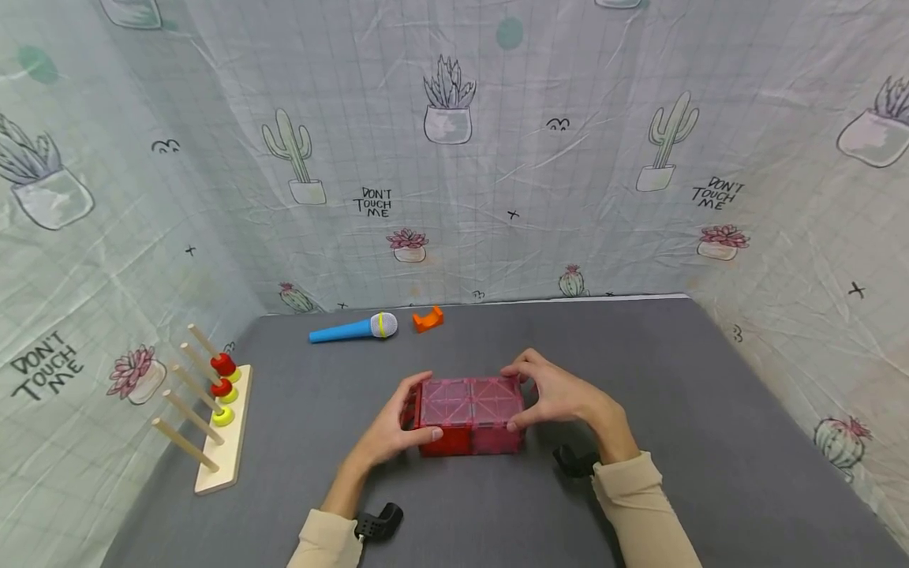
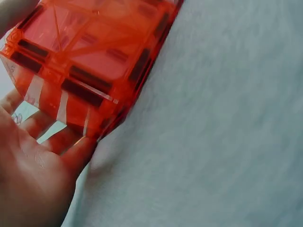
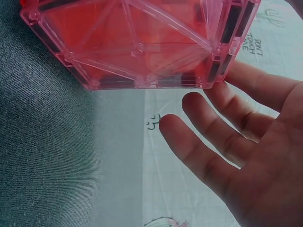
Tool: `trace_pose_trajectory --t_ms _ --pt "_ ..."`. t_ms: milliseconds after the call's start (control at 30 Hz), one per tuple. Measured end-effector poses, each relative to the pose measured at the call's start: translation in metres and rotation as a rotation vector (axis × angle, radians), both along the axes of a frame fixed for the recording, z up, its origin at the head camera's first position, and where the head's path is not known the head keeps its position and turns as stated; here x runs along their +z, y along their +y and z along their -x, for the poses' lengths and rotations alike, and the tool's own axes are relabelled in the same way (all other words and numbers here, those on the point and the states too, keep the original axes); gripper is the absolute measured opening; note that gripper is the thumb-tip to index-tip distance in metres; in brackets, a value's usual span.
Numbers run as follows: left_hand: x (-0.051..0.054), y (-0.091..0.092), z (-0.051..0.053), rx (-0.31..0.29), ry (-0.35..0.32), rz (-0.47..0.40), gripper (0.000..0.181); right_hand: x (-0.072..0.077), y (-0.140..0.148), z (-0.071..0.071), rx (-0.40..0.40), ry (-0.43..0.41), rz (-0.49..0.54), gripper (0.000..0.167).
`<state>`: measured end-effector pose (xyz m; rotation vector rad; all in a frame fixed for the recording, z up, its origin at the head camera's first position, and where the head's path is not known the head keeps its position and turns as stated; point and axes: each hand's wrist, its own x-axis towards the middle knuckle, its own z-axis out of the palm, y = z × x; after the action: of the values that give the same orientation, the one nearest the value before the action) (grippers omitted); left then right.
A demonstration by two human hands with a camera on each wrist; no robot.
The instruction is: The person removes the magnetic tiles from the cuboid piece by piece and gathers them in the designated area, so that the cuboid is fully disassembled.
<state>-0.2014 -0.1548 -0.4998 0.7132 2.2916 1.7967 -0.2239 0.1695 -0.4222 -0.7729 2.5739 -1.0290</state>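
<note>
Red box between left hand and right hand; hands half-curled, gripping opposite ends.

Looks like a little curtained-off tabletop booth to me, more staged corner than regular room. Pale cloth hangs on the back and both sides, kinda wrinkly, printed with potted cacti, succulents and "DON'T TOUCH ME" all over. The dark grey tabletop runs right up to it. Stuff on it is toy-type: wooden peg stand with red and yellow rings, blue microphone, see-through pink-and-red box. Whether that's inside a home or a studio, honestly can't tell.
</note>
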Motion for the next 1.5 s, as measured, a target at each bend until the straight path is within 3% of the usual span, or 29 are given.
trace_pose_trajectory --t_ms 100,267,767,1500 --pt "-0.006 -0.001 0.000 0.001 0.020 -0.043 0.084 0.001 -0.001 0.000 0.002 0.008 0.001 0.077" --pt "-0.012 0.000 0.000 0.039 0.044 -0.043 0.082 0.001 -0.003 0.000 0.000 0.028 0.010 0.072" --pt "-0.012 0.002 -0.002 0.059 0.038 -0.035 0.080 0.001 -0.005 0.000 -0.027 0.041 0.005 0.067" --pt "-0.014 -0.001 0.001 0.040 0.054 -0.040 0.081 0.001 -0.005 0.001 -0.022 0.035 -0.003 0.065"
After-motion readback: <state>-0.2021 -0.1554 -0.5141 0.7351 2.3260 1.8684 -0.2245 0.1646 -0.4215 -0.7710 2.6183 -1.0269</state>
